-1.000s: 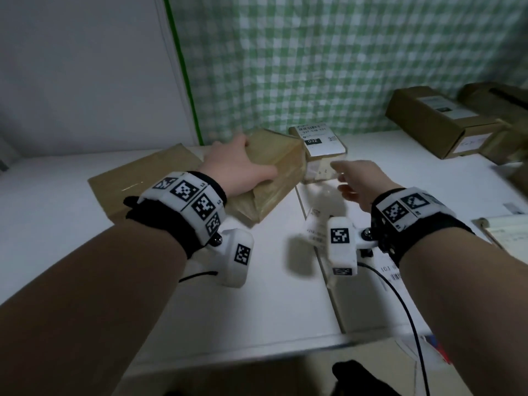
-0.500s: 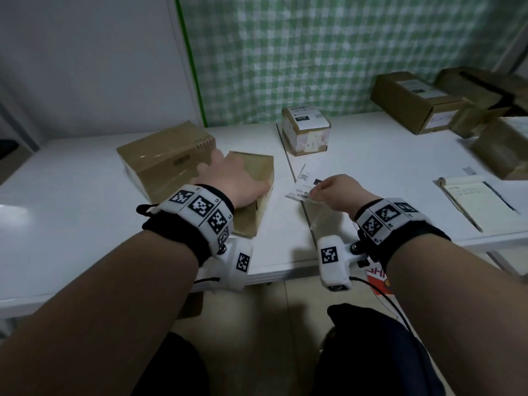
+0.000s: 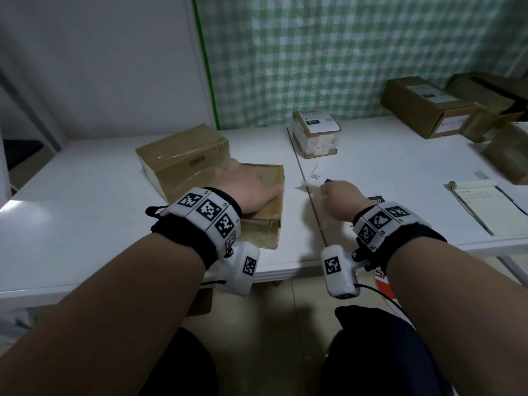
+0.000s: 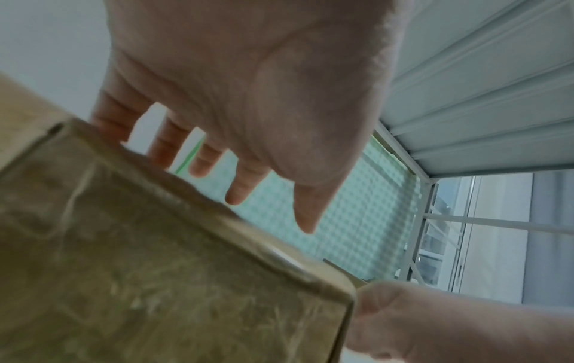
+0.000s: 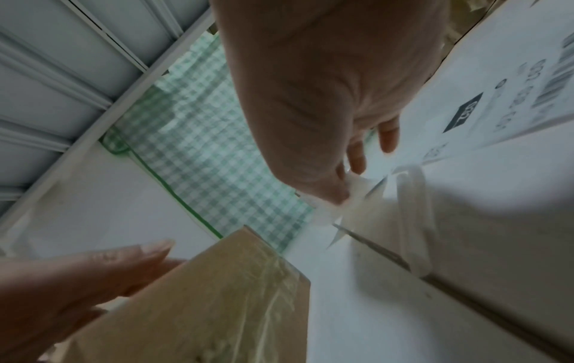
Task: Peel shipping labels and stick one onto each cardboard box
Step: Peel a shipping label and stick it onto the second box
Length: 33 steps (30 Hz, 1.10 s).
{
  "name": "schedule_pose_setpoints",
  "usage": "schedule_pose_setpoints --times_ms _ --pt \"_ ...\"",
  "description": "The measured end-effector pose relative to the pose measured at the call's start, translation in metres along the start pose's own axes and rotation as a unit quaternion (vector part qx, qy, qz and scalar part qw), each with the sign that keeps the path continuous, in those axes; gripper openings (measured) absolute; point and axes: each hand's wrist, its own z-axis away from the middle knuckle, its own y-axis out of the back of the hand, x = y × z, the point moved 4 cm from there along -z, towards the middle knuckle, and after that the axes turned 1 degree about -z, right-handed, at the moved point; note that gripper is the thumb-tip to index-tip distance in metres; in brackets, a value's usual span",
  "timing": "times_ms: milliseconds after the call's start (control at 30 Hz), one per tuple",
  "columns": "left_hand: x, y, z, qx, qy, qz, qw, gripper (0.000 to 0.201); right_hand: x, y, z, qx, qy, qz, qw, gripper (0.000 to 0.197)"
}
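A small brown cardboard box (image 3: 265,224) lies flat near the table's front edge. My left hand (image 3: 248,190) rests on its top with straight fingers; in the left wrist view the palm (image 4: 248,98) hovers over the box (image 4: 155,270). To its right, my right hand (image 3: 334,195) pinches the corner of a white shipping label (image 3: 305,185) just above the table. The right wrist view shows thumb and finger closed on that label's corner (image 5: 351,194), beside a printed label sheet (image 5: 497,98).
A larger taped box (image 3: 183,158) sits just behind the small one. A small labelled box (image 3: 315,135) stands at the back centre, and several brown boxes (image 3: 428,110) are stacked at the far right. A notepad (image 3: 485,210) lies right of my right hand.
The small box has gone from tilted under my left hand to lying flat nearer the front edge. My right hand has taken the label's corner and drawn it back.
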Motion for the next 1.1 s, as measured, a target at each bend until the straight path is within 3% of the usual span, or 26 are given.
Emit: schedule_pose_setpoints --times_ms 100,167,233,400,500,567,733,867,967,1033,1100 --pt "-0.002 0.010 -0.004 0.085 -0.025 0.062 0.994 0.061 -0.002 0.030 0.008 0.140 0.023 -0.152 0.978 0.040" --pt "-0.003 0.014 -0.008 0.129 -0.059 0.121 0.982 0.056 -0.008 0.053 0.019 0.205 0.044 -0.251 0.945 0.037" --pt "0.000 0.018 -0.009 0.141 -0.102 0.168 0.970 0.055 -0.012 0.070 0.024 0.222 0.043 -0.356 0.907 0.031" --pt "0.008 0.018 -0.004 0.118 -0.151 0.218 0.957 0.074 -0.025 0.087 0.033 0.149 0.045 -0.605 0.781 0.021" --pt "0.011 0.016 0.000 0.125 -0.154 0.228 0.953 0.079 -0.034 0.090 0.044 0.102 0.059 -0.670 0.733 0.019" --pt "0.011 0.015 0.003 0.156 -0.150 0.252 0.943 0.068 -0.038 0.089 0.049 0.075 0.063 -0.702 0.705 0.018" --pt "0.006 0.017 0.009 0.236 -0.147 0.316 0.907 0.015 -0.048 0.090 0.060 0.031 0.059 -0.767 0.638 0.014" --pt "0.001 0.020 0.013 0.262 -0.146 0.327 0.896 0.012 -0.054 0.091 0.069 0.014 0.062 -0.782 0.620 0.013" --pt "-0.003 0.015 0.016 0.218 -0.141 0.418 0.870 0.008 -0.060 0.091 0.075 0.003 0.067 -0.788 0.612 0.013" --pt "-0.006 0.011 0.020 0.186 -0.135 0.474 0.850 0.016 -0.064 0.091 0.077 -0.001 0.070 -0.793 0.606 0.014" --pt "-0.010 0.009 0.022 0.197 -0.131 0.459 0.856 0.018 -0.068 0.091 0.079 -0.006 0.070 -0.798 0.598 0.012"
